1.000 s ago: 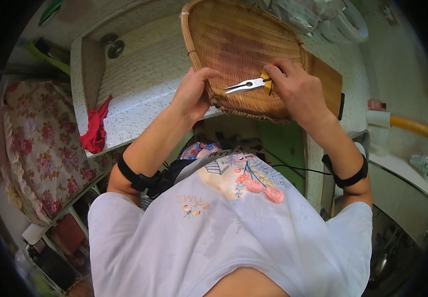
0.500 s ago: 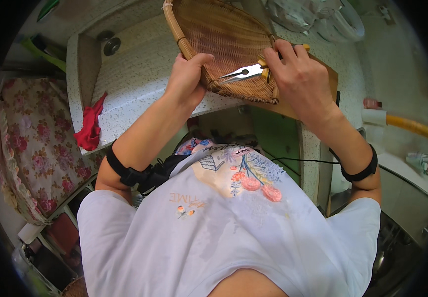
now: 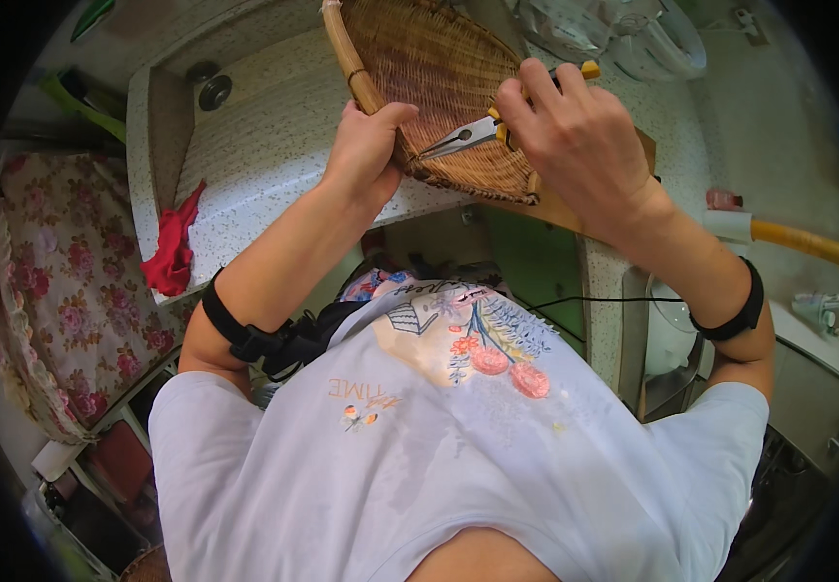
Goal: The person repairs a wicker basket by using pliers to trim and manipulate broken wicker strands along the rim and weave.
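Observation:
A woven basket [image 3: 419, 58], brown with a thick bound rim, is tilted up over the counter. My left hand [image 3: 366, 145] grips its rim near the lower left corner, thumb on the inner side. Wrapped in my right hand [image 3: 584, 136] are long-nose pliers [image 3: 473, 136] with yellow and black handles. The pliers' jaws point left and down, their tips at the weave by the basket's lower left corner, close to my left thumb. Whether the tips grip a strand is too small to tell.
A speckled stone sink [image 3: 274, 126] with a drain lies behind my left arm. Red cloth [image 3: 175, 247] hangs over its front edge. Part of a wooden board [image 3: 575, 218] shows under the basket. Clear plastic bags [image 3: 575, 29] lie at the back right, and a flowered cover [image 3: 80, 301] hangs at left.
The pliers have moved left and down, their jaws now closer together with the tips at the basket's corner. My right elbow has swung outward; my left hand keeps its grip.

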A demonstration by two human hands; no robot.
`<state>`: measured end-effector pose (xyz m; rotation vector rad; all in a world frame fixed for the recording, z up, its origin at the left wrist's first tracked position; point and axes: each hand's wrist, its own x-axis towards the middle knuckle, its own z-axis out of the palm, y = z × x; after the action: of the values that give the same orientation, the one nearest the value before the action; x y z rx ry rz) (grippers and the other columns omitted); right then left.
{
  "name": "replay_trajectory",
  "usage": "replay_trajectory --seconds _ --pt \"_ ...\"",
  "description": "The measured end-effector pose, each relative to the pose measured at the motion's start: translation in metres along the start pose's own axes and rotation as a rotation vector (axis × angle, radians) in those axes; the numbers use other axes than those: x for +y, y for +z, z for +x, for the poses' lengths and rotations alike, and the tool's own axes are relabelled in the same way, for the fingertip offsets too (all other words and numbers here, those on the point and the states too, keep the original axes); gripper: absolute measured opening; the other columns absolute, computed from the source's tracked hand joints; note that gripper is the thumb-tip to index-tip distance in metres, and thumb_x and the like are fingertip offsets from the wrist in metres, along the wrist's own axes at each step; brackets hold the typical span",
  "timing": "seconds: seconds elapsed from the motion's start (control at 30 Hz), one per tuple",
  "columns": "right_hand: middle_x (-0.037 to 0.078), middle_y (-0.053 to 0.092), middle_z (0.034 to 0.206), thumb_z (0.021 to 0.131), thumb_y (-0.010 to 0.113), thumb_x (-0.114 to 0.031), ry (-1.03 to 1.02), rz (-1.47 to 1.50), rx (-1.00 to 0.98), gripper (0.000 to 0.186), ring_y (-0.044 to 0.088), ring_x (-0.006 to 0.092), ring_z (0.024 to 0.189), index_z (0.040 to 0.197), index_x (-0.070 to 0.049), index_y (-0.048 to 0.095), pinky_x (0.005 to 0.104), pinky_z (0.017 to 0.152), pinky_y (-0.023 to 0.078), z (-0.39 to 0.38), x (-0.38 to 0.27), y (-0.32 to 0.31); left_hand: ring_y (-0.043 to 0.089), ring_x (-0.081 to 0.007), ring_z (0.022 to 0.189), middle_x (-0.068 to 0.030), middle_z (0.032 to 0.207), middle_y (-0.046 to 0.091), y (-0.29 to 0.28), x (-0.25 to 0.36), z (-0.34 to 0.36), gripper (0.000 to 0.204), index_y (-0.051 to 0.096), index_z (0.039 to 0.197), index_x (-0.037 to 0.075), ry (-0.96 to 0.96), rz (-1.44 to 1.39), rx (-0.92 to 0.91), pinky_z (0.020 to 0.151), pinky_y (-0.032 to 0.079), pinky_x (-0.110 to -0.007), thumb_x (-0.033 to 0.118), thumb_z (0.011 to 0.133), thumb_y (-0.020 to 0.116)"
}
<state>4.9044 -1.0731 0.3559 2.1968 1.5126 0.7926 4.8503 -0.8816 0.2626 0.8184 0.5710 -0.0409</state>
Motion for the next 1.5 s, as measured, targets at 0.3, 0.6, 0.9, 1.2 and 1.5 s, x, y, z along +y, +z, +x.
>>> replay_trajectory --seconds 0.3,0.6,0.9,1.2,1.5 --pt "0.002 0.054 0.097 0.078 0.065 -0.015 -0.157 -0.169 -0.015 0.019 0.056 0.0135 0.081 0.094 -0.009 0.059 0.0239 0.058 0.044 0.023 0.006 -0.016 0.065 -0.0226 0.098 -0.0113 0.111 0.062 0.004 0.0 -0.003 0.03 0.05 0.122 0.0 0.027 0.062 0.004 0.085 0.058 -0.04 -0.001 0.092 0.055" --pt "0.005 0.07 0.083 0.082 0.063 -0.025 -0.604 -0.223 -0.168 0.023 0.058 0.0226 0.092 0.087 -0.006 0.073 0.0395 0.086 0.045 0.071 0.022 -0.045 0.062 -0.0254 0.106 -0.0154 0.12 0.056 0.005 0.0 -0.007 0.052 0.034 0.13 0.003 0.058 0.145 -0.061 0.085 0.056 -0.04 -0.005 0.085 0.059" --pt "0.008 0.07 0.087 0.081 0.066 -0.023 -0.488 0.248 -0.594 0.023 0.063 0.0257 0.1 0.093 -0.004 0.067 0.0444 0.08 0.05 0.074 0.021 0.018 0.06 -0.022 0.106 -0.0149 0.123 0.056 -0.007 0.002 -0.014 0.071 0.022 0.145 0.003 0.164 0.218 -0.183 0.09 0.052 -0.034 -0.006 0.084 0.056" --pt "0.015 0.069 0.08 0.079 0.078 -0.035 -0.326 0.64 -1.014 0.045 0.067 0.037 0.083 0.104 0.001 0.067 0.0444 0.073 0.055 0.052 0.001 0.063 0.06 -0.0196 0.107 -0.0159 0.125 0.057 -0.032 -0.006 -0.001 0.084 0.012 0.154 0.002 0.103 0.211 -0.249 0.091 0.051 -0.031 -0.006 0.083 0.056" --pt "0.018 0.067 0.082 0.08 0.079 -0.029 -0.186 1.044 -1.172 0.039 0.064 0.0378 0.085 0.102 0.0 0.064 0.0467 0.076 0.05 0.039 -0.001 0.075 0.06 -0.0204 0.11 -0.0152 0.127 0.056 -0.036 -0.008 0.007 0.075 0.021 0.151 0.002 -0.051 0.202 -0.29 0.095 0.05 -0.033 -0.005 0.084 0.056"
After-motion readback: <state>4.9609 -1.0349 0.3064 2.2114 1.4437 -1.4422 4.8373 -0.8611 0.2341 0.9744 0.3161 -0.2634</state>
